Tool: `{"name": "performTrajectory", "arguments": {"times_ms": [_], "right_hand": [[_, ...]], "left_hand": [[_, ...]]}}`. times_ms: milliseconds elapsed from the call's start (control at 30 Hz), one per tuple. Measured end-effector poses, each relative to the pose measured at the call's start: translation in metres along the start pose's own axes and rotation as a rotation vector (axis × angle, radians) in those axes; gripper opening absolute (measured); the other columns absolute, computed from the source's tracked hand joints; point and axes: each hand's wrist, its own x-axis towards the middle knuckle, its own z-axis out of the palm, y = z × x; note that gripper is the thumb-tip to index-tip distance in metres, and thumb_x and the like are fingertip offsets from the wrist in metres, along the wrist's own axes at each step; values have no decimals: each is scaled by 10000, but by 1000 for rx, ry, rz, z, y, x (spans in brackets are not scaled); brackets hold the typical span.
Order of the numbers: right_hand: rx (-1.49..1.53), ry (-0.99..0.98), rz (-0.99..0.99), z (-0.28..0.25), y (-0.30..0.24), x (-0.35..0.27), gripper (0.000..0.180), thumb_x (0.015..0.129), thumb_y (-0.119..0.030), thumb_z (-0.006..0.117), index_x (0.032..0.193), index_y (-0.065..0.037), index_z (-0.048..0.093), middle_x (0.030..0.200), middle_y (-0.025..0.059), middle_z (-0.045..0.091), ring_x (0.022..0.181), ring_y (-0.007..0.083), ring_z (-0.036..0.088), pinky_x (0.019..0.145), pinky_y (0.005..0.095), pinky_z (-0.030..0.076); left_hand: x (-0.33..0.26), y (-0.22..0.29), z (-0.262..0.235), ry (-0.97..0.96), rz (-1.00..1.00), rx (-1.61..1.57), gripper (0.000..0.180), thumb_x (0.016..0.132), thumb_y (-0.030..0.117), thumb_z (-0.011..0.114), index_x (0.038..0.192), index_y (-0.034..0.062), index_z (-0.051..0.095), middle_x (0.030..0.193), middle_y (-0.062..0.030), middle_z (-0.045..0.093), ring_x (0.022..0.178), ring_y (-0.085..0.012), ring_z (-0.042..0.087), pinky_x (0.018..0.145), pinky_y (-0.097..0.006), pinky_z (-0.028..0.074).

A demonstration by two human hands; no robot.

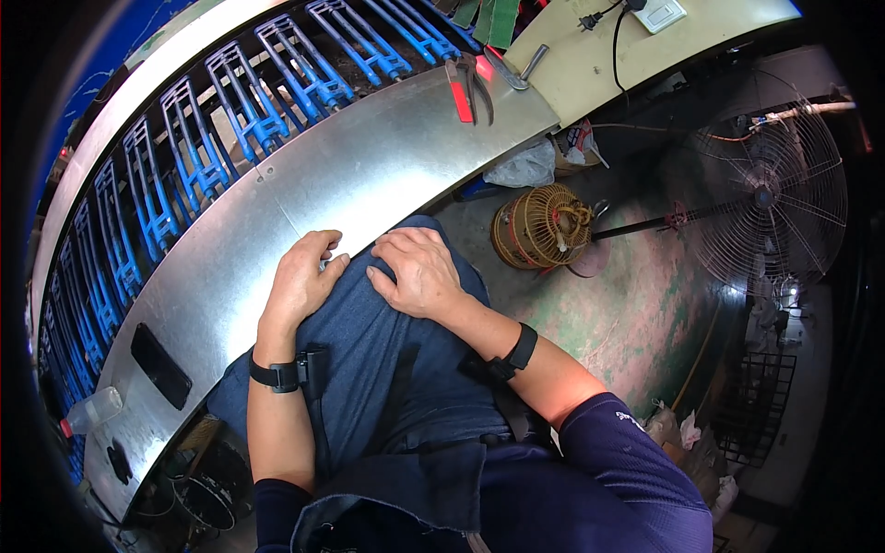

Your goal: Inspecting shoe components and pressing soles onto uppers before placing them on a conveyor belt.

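My left hand (306, 275) rests at the table edge by my thigh, its fingers loosely bent and the thumb apart, with nothing visible in it. Flat on the denim over my knee lies my right hand (419, 272), fingers stretched out and holding nothing. Both wrists or forearms carry black straps. Blue denim cloth (359, 387) covers my lap beneath the hands. In front of them curves a shiny metal worktable (369, 166). Blue forked metal parts (240, 101), like bicycle forks, stand in a long row along its far side.
Red-and-dark pliers (470, 90) and a metal hand tool (527, 69) lie at the table's far right. A black phone (161, 366) and a clear bottle (92, 410) are at the left. Rightward stand a wicker-like round cage (542, 226) and a large fan (765, 194).
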Motion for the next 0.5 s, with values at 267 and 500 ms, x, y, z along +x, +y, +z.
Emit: {"name": "performTrajectory", "arguments": {"times_ms": [267,500], "right_hand": [[0,4,-4,-1,3,1,290,870,-302,709,1026,-58,732,1110,95,707,1158,264,618,1032,423,422],[1,13,-6,-2,4,1,279,861,-297,721,1014,-64,729,1105,87,707,1152,257,620,1017,421,426]], "left_hand": [[2,1,2,-1,-7,-9,367,907,197,707,1214,-1,672,1150,-182,706,980,-297,703,876,-388,559],[4,-2,4,12,30,-48,368,894,191,714,1202,-4,665,1126,-191,702,971,-309,702,862,-395,557]]}}
